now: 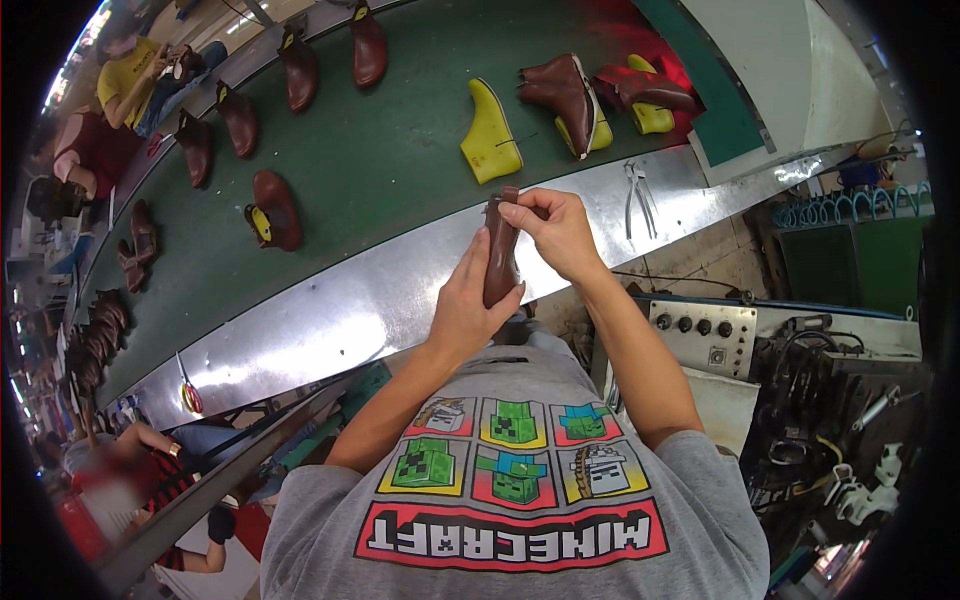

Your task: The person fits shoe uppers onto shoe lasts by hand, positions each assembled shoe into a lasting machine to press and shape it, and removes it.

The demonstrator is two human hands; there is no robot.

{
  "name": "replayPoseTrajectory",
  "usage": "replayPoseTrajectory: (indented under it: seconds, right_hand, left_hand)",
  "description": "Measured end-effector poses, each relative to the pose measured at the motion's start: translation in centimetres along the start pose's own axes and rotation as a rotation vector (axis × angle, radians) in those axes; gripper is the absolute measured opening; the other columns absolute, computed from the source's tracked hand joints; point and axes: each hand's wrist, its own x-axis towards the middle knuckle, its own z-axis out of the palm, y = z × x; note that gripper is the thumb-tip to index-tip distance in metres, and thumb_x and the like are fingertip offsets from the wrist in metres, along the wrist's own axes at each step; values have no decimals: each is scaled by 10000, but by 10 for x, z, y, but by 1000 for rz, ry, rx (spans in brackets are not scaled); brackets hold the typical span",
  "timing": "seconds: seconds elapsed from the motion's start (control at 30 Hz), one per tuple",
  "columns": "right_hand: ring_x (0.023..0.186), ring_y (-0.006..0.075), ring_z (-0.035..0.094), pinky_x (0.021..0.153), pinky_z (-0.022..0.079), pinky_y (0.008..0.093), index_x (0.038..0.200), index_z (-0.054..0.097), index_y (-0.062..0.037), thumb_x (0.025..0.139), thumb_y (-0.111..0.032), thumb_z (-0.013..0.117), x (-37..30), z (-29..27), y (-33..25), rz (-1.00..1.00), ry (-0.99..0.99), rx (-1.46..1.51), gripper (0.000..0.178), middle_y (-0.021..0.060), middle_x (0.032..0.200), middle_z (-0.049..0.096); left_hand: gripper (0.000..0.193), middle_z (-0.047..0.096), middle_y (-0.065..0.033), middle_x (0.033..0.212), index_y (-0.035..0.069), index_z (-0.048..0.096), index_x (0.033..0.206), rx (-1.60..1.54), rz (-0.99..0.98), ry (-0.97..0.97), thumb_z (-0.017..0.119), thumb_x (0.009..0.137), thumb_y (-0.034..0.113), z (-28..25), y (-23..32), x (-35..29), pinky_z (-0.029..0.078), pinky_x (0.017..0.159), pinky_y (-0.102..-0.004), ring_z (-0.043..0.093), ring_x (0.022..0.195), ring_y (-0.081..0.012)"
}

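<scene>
Left grip (465, 308), right grip (560, 237) on brown upper (502, 258); shirt (515, 480) lettered.

Green belt (370, 180) with brown boots (299, 78) and yellow last (490, 135), metal ledge (300, 325) with pincers (633, 181) and scissors (187, 385)

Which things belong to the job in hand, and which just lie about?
Part of the work:
- brown leathery upper, in left hand and right hand
- likely bare yellow foot-shaped last

Apparently lying about:
- grey metal pincers
- scissors, red and yellow handles
</scene>
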Motion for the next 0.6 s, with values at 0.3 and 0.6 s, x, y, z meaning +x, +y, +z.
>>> replayPoseTrajectory:
  seconds: [0.3, 0.6]
  right_hand:
    - [798, 80, 640, 752, 525, 272, 985, 806, 32, 953, -132, 829, -6, -2, -3, 20, -4, -173, 169, 18, 871, 768]
    - [1010, 252, 770, 925, 589, 358, 1325, 725, 46, 970, -275, 808, -69, 15, -6, -119, 312, -324, 486, 190, 1138, 800]
  left_hand:
    - [944, 557, -363, 1502, -96, 361, 1618, 52, 60, 65, 858, 874, 207, 8, 2, -15, 597, 1006, -454, 682, 1266, -472]
    - [1029, 648, -317, 1405, -89, 324, 1627, -103, -77, 107, 904, 836, 220, 13, 4, -23, 569, 1025, -444, 711, 1236, -408]
